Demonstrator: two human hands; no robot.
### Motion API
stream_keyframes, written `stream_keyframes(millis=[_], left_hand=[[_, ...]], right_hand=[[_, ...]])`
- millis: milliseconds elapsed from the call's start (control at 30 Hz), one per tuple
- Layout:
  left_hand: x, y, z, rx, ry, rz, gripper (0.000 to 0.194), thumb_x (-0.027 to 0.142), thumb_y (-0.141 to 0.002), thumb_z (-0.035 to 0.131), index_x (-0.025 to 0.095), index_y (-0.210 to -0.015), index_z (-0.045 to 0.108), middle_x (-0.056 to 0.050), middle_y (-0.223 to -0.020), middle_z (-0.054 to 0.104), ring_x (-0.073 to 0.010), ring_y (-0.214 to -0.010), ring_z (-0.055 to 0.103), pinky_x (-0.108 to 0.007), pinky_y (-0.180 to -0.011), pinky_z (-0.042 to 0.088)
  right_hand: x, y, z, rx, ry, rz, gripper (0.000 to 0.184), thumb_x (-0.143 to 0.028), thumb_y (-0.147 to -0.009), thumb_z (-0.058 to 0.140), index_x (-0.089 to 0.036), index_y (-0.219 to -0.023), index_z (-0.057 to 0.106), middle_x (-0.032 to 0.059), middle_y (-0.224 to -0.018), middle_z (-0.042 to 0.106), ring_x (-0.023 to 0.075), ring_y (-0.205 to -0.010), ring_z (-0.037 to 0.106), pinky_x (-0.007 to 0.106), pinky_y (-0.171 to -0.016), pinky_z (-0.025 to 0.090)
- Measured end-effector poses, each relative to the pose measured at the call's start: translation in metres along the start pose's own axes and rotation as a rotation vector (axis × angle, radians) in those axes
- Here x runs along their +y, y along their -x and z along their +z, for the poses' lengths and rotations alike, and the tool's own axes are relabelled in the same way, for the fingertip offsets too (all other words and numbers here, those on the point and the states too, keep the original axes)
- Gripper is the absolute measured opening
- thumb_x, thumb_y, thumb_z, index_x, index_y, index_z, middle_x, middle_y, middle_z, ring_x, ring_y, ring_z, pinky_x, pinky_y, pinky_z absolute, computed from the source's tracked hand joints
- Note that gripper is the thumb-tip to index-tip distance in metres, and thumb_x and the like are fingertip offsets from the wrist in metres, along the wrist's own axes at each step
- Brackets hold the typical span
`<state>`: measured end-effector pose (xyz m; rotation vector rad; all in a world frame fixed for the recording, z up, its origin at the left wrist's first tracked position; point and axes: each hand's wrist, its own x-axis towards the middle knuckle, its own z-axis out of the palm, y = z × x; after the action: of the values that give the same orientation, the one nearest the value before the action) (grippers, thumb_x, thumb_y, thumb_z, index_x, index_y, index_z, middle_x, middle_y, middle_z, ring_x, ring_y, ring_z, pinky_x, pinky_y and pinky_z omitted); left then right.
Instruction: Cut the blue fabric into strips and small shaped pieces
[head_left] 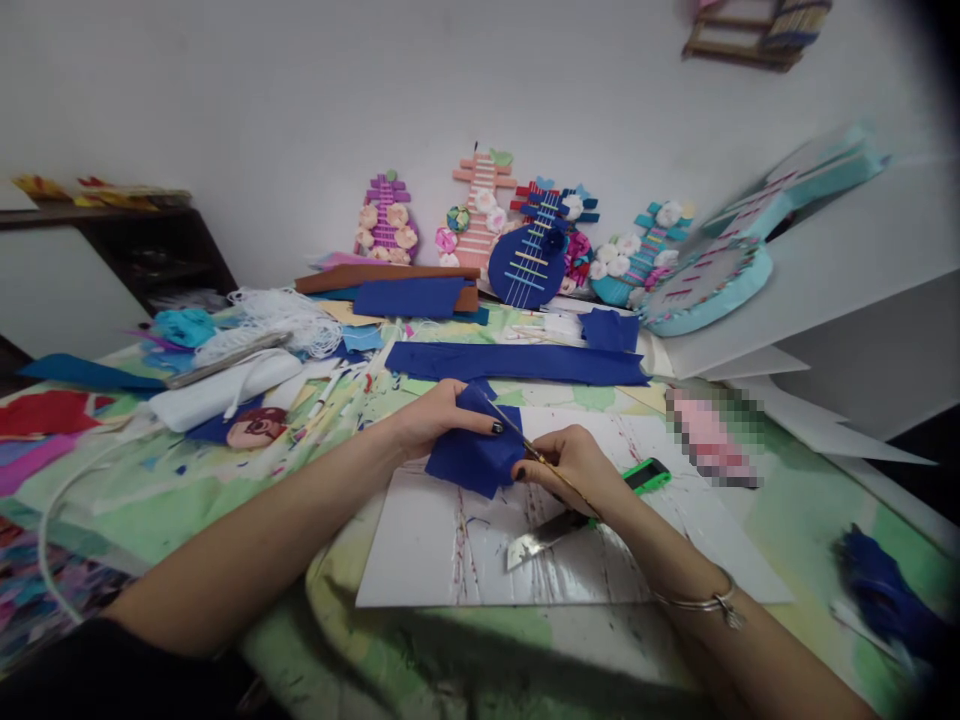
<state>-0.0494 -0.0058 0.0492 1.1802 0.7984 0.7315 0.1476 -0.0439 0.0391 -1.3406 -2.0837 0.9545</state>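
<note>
My left hand (pixel 439 415) pinches the upper edge of a small piece of blue felt (pixel 472 455) over a white board (pixel 480 560). My right hand (pixel 574 465) is closed on thin gold-coloured scissors (pixel 517 432), whose blades reach into the felt near my left thumb. A metal blade with a green handle (pixel 600 505) lies on the board just under my right hand.
A long blue felt strip (pixel 517 362) lies behind the board. Several foam guitar crafts (pixel 536 250) lean on the wall. White cord (pixel 281 315), markers and scraps crowd the left. White boards (pixel 825 270) lean at right; blue scraps (pixel 881 590) sit near the right edge.
</note>
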Motion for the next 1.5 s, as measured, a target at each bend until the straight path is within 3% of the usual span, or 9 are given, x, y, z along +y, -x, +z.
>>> stream_keyframes(millis=[233,433,667,833,1167,1267,1500], left_hand=[[0.0,0.0,-0.001,0.002,0.012,0.014,0.023,0.015,-0.054,0.075,0.009,-0.075,0.068,-0.008,-0.073,0.069,-0.0163,-0.061,0.063,-0.027,-0.061,0.052],[-0.003,0.0,0.003,-0.062,0.012,-0.021,0.025,0.016,-0.055,0.075,0.009,-0.079,0.068,-0.009,-0.077,0.07,-0.0158,-0.062,0.063,-0.027,-0.062,0.052],[-0.005,0.0,0.007,-0.02,0.031,-0.06,0.024,0.013,-0.054,0.074,0.009,-0.077,0.068,-0.008,-0.072,0.069,-0.0151,-0.058,0.062,-0.027,-0.058,0.051],[-0.007,0.0,0.006,-0.085,0.01,-0.027,0.024,0.014,-0.056,0.073,0.009,-0.08,0.069,-0.009,-0.077,0.069,-0.0154,-0.062,0.063,-0.026,-0.062,0.051],[-0.007,0.0,0.007,-0.072,0.031,-0.034,0.028,0.015,-0.054,0.075,0.009,-0.081,0.069,-0.009,-0.076,0.069,-0.0165,-0.063,0.063,-0.027,-0.063,0.051],[-0.008,-0.001,0.006,-0.077,0.03,-0.037,0.031,0.019,-0.054,0.077,0.01,-0.082,0.069,-0.009,-0.077,0.069,-0.0173,-0.064,0.064,-0.028,-0.066,0.051],[-0.01,-0.003,0.004,-0.054,0.013,-0.07,0.031,0.022,-0.055,0.078,0.01,-0.081,0.068,-0.01,-0.078,0.069,-0.0182,-0.065,0.064,-0.031,-0.067,0.051]], right_hand=[[0.001,0.001,0.001,-0.032,-0.069,0.005,0.042,-0.051,-0.068,0.057,-0.015,-0.053,0.043,-0.0038,-0.053,0.026,0.0077,-0.051,0.022,0.022,-0.045,0.016],[0.001,0.001,0.0,-0.067,-0.055,-0.002,0.043,-0.051,-0.069,0.057,-0.015,-0.052,0.041,-0.004,-0.053,0.024,0.0076,-0.052,0.021,0.022,-0.045,0.015],[0.002,0.001,0.002,-0.047,-0.03,0.008,0.041,-0.05,-0.069,0.057,-0.015,-0.053,0.044,-0.0039,-0.052,0.026,0.0078,-0.052,0.022,0.022,-0.045,0.016],[0.004,0.0,0.003,-0.009,0.006,0.016,0.04,-0.047,-0.068,0.059,-0.015,-0.051,0.043,-0.004,-0.052,0.026,0.0078,-0.051,0.022,0.022,-0.044,0.016],[0.004,-0.001,0.004,0.01,0.01,-0.012,0.04,-0.047,-0.068,0.058,-0.014,-0.051,0.046,-0.0041,-0.051,0.027,0.0071,-0.05,0.023,0.021,-0.043,0.017],[0.004,-0.001,0.005,0.022,-0.049,-0.003,0.037,-0.045,-0.069,0.059,-0.013,-0.053,0.049,-0.0045,-0.049,0.029,0.0065,-0.048,0.025,0.021,-0.042,0.017],[0.006,0.0,0.009,0.032,-0.417,0.035,0.021,-0.032,-0.07,0.059,-0.015,-0.061,0.05,-0.0071,-0.043,0.036,0.0049,-0.036,0.03,0.019,-0.036,0.022]])
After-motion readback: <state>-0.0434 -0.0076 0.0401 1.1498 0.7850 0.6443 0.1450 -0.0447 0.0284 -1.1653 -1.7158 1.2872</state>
